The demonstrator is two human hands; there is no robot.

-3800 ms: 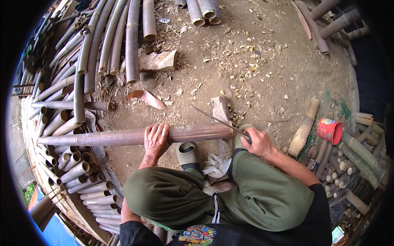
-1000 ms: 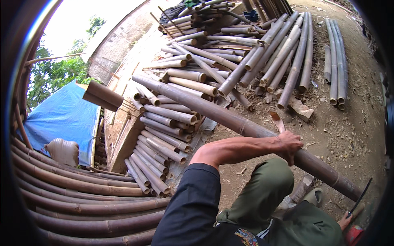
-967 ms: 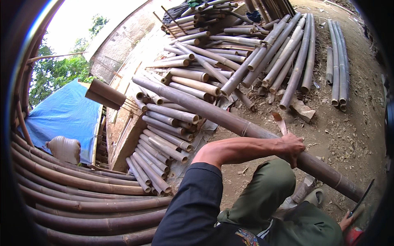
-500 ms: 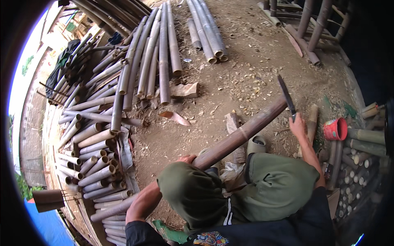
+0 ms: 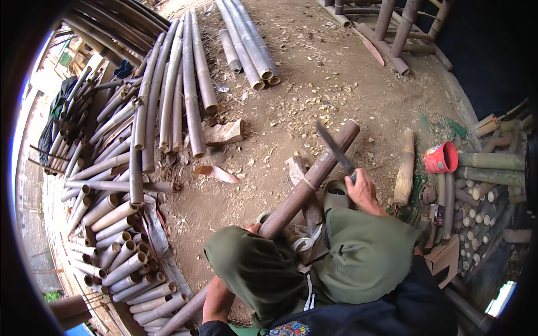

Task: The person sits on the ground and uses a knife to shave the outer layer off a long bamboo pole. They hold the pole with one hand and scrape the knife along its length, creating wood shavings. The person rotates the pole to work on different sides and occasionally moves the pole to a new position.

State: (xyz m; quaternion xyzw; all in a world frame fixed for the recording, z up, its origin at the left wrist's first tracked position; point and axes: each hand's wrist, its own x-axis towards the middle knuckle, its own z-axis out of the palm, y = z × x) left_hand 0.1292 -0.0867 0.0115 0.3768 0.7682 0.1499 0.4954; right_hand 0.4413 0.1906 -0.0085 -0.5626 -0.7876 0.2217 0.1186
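My right hand (image 5: 363, 189) is closed round the dark handle of a machete (image 5: 332, 144). Its blade slants across the upper part of a brown bamboo pole (image 5: 311, 182), near the far end. The pole slopes from there down toward my left knee, resting over a piece of wood (image 5: 296, 169). Beside my left knee, my left hand (image 5: 253, 228) grips the pole; the knee hides most of that hand. A length of bamboo shows again at lower left beyond my left arm, seemingly the same pole. My feet in olive clogs (image 5: 336, 196) are beneath it.
Stacked bamboo poles (image 5: 129, 269) fill the left side; long poles (image 5: 190, 95) lie ahead. A wood chunk (image 5: 224, 133) and a curved bamboo offcut (image 5: 216, 173) lie on the dirt. At right are a short log (image 5: 404, 168), a red bucket (image 5: 441, 158) and more cut bamboo (image 5: 490, 161).
My right hand has drawn nearer with the machete, whose blade now lies across the pole instead of beyond its end. The view has shifted to the right.
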